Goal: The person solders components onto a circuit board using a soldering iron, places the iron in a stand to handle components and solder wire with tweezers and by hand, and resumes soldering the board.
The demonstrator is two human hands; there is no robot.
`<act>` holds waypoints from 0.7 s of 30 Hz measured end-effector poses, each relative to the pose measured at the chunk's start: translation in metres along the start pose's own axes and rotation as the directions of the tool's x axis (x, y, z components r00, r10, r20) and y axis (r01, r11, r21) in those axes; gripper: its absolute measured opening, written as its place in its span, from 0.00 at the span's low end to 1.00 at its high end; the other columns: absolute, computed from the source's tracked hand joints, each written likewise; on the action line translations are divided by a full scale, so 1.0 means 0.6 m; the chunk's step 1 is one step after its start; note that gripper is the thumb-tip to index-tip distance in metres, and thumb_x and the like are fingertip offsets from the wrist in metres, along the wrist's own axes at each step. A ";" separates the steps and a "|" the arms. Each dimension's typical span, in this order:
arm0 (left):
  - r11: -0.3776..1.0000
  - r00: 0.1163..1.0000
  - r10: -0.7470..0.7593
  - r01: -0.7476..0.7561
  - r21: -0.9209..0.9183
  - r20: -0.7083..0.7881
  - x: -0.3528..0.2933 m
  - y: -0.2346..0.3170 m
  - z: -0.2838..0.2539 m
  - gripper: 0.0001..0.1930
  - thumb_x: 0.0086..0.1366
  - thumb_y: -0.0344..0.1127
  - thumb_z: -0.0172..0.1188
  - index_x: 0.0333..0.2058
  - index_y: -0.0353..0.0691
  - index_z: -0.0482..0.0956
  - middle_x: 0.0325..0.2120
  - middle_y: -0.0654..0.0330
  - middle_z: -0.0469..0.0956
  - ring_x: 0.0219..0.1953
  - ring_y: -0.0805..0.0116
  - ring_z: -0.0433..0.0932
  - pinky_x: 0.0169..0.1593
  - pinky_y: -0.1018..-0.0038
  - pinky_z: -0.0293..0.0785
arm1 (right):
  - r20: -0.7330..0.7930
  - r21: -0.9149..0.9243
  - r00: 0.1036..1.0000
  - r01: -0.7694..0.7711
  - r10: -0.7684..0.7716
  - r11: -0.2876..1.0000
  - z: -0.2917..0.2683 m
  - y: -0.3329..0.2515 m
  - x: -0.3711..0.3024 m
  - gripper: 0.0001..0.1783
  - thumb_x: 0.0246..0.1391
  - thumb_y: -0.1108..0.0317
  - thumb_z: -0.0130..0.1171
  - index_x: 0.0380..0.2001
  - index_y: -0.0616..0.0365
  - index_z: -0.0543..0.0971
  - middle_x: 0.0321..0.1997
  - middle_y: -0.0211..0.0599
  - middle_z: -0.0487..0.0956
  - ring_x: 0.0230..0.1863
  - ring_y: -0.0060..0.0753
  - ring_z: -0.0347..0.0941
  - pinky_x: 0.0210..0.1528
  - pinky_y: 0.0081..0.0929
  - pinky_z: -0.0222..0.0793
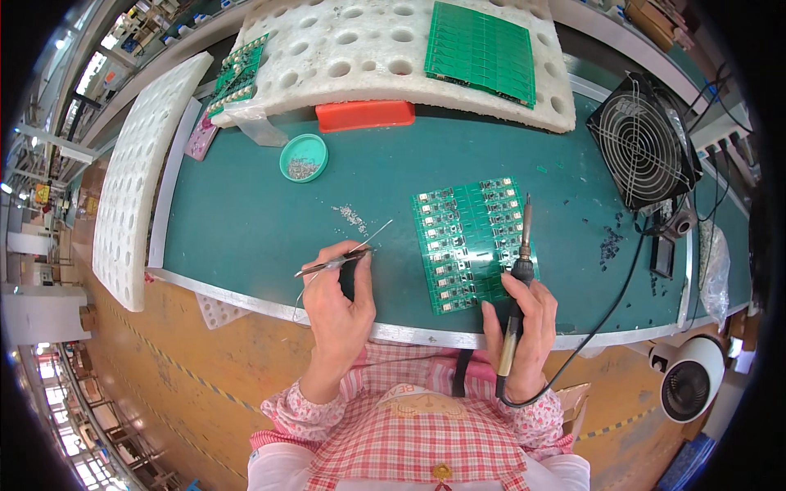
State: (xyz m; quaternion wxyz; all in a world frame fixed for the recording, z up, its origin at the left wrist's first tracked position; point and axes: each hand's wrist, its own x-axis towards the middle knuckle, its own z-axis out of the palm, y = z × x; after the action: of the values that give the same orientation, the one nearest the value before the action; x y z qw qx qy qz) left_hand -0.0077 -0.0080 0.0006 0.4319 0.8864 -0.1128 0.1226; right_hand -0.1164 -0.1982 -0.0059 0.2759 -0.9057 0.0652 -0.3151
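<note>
My left hand (337, 307) is closed on a pair of tweezers (331, 263) and a thin length of solder wire (378, 232), whose free end points up and to the right. A soldering iron (522, 270) is gripped in my right hand (532, 327), its tip upward over the right edge of a green circuit board panel (455, 262). The panel lies flat on the green mat, with rows of small parts along both sides. Just beyond my left hand, tiny metallic parts (352, 216) lie scattered. More of them sit in a round green dish (320, 148).
White foam blocks with holes (315, 49) stand at the back, bearing a larger green panel (479, 49); a red tray (365, 116) is in front. A black fan (643, 147) stands at the right, near dark bits (610, 244). The iron's cable (607, 323) loops across the table's right side.
</note>
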 end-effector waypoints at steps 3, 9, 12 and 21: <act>0.999 1.000 0.029 -0.030 0.042 0.008 0.001 -0.002 0.002 0.03 0.60 0.23 0.61 0.34 0.34 0.79 0.38 0.57 0.81 0.36 0.55 0.75 0.44 0.65 0.66 | -0.001 0.013 1.000 -0.004 0.004 1.000 0.000 0.001 -0.003 0.28 0.41 0.77 0.72 0.49 0.59 0.78 0.43 0.47 0.75 0.47 0.51 0.73 0.51 0.42 0.69; 0.997 0.998 0.063 -0.063 0.046 0.011 0.006 -0.003 0.005 0.04 0.59 0.22 0.61 0.34 0.33 0.78 0.36 0.57 0.81 0.35 0.56 0.76 0.44 0.66 0.66 | 0.009 0.030 1.000 -0.015 0.015 0.999 -0.002 -0.002 -0.003 0.26 0.42 0.77 0.71 0.48 0.59 0.78 0.43 0.47 0.75 0.46 0.50 0.73 0.50 0.41 0.69; 0.997 0.998 0.068 -0.069 0.041 0.011 0.008 0.000 0.006 0.04 0.59 0.22 0.61 0.34 0.34 0.78 0.37 0.57 0.81 0.34 0.57 0.76 0.44 0.66 0.66 | 0.002 0.034 1.000 -0.006 0.005 0.999 -0.002 -0.001 -0.003 0.26 0.41 0.78 0.71 0.48 0.59 0.79 0.43 0.46 0.75 0.46 0.50 0.73 0.50 0.41 0.69; 0.995 0.997 0.077 -0.077 0.062 0.004 0.006 -0.003 0.008 0.03 0.60 0.22 0.61 0.34 0.34 0.79 0.36 0.58 0.81 0.35 0.56 0.75 0.44 0.66 0.67 | 0.001 0.059 1.000 -0.021 0.021 0.998 -0.002 -0.001 -0.003 0.26 0.42 0.78 0.71 0.48 0.58 0.79 0.43 0.45 0.76 0.46 0.49 0.73 0.49 0.41 0.69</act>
State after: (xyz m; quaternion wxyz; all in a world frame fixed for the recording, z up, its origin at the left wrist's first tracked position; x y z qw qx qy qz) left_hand -0.0030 -0.0110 -0.0022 0.3991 0.8944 -0.1433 0.1420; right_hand -0.1187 -0.1976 -0.0055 0.3059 -0.8964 0.0654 -0.3140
